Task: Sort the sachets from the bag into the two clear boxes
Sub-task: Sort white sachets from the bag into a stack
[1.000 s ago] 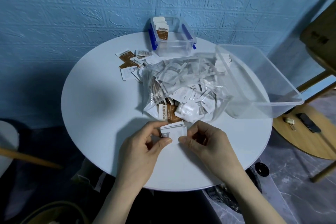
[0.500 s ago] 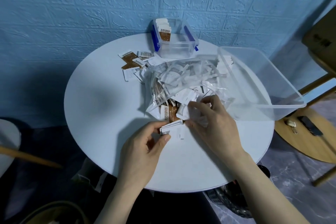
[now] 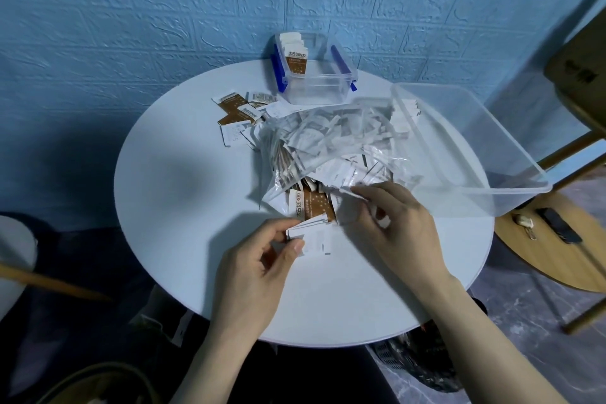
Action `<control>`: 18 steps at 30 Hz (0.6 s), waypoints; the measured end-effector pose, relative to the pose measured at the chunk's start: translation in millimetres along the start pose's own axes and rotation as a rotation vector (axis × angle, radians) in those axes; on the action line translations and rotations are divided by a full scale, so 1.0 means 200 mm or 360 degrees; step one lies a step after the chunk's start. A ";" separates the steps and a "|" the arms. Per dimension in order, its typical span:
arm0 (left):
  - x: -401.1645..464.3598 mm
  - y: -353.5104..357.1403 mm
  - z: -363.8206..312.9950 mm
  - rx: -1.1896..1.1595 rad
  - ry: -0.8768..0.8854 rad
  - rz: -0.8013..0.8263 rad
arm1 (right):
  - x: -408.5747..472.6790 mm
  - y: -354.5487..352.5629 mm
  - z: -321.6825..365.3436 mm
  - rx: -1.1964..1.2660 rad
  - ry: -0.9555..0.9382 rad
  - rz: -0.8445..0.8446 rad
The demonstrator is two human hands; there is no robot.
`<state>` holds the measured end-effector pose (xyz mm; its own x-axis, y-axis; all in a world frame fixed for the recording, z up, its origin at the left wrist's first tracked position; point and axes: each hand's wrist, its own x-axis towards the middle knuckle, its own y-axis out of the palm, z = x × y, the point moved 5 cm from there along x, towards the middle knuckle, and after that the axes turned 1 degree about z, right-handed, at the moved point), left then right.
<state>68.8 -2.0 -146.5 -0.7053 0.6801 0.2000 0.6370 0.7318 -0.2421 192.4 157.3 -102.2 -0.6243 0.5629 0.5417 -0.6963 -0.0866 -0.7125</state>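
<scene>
Clearly mid-gather: the left hand [image 3: 262, 259] pinches a small stack of white sachets [image 3: 311, 233] near the surface's [image 3: 170, 207] front edge, while the right hand's [image 3: 396, 223] curled fingers pick at the bag [image 3: 331, 154] mouth (grip unclear). Next, extract one without snagging plastic; loose sachets [image 3: 236, 111] crowd the small box [image 3: 311, 75], the large box [image 3: 465, 154] overhangs right

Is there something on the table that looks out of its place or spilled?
Yes. Several loose sachets, brown and white, lie scattered on the table left of the small clear box, outside both boxes and the bag. The large clear box also sits tilted, overhanging the table's right edge.
</scene>
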 end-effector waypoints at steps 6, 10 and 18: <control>0.01 0.00 0.01 0.0193 0.0029 -0.0001 | -0.04 -0.06 -0.05 0.0460 0.0263 -0.0053; 0.01 0.00 0.01 0.0207 0.0008 -0.0012 | -0.12 -0.09 -0.04 0.0986 0.0388 -0.0051; 0.01 0.00 0.01 0.0232 0.0017 0.0043 | -0.19 0.02 0.02 0.1160 0.0493 0.0343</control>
<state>66.8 -0.8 -147.2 -0.6847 0.7003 0.2018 0.6031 0.6999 -0.3826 212.3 133.4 -123.5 -0.7187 0.6651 0.2026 -0.6943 -0.6709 -0.2604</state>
